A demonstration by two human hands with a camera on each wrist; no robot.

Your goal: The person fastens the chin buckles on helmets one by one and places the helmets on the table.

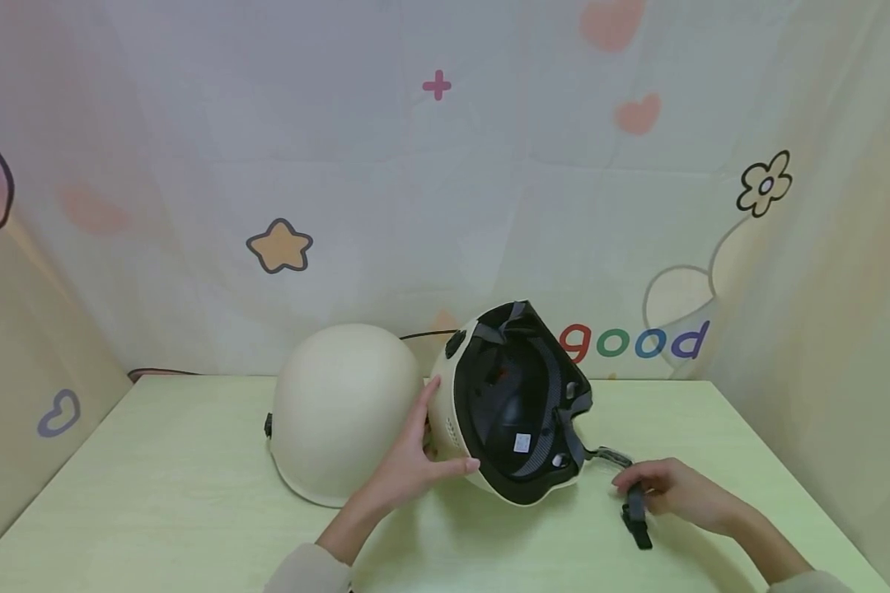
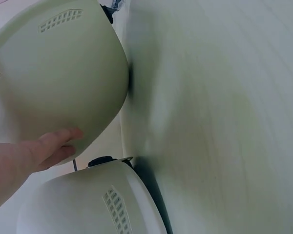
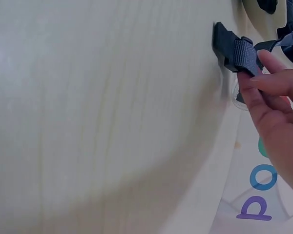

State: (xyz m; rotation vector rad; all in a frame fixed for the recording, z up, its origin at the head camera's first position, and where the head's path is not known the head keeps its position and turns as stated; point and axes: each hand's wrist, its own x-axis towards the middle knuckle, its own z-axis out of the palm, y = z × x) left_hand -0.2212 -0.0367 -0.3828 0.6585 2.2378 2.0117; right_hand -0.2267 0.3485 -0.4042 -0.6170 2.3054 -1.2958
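A cream helmet [image 1: 452, 420] lies tipped on the table, its black padded inside facing right and toward me. Spread out against its left side is my left hand [image 1: 411, 465], the thumb by the lower rim and the fingers along the shell. In the left wrist view those straight fingertips [image 2: 71, 134] rest on the smooth outer shell. At the right, my right hand [image 1: 686, 496] pinches the helmet's dark chin strap [image 1: 635, 497] between thumb and fingers. A black buckle [image 3: 225, 45] hangs from the strap end, low over the table.
A second cream helmet [image 1: 344, 403] stands dome up, close left of the tipped one, with vent slots [image 2: 117, 209] in its side. The pale table [image 1: 170, 478] ends at a printed cloth backdrop [image 1: 430, 198]. A thin black cable [image 1: 428, 333] runs behind the helmets.
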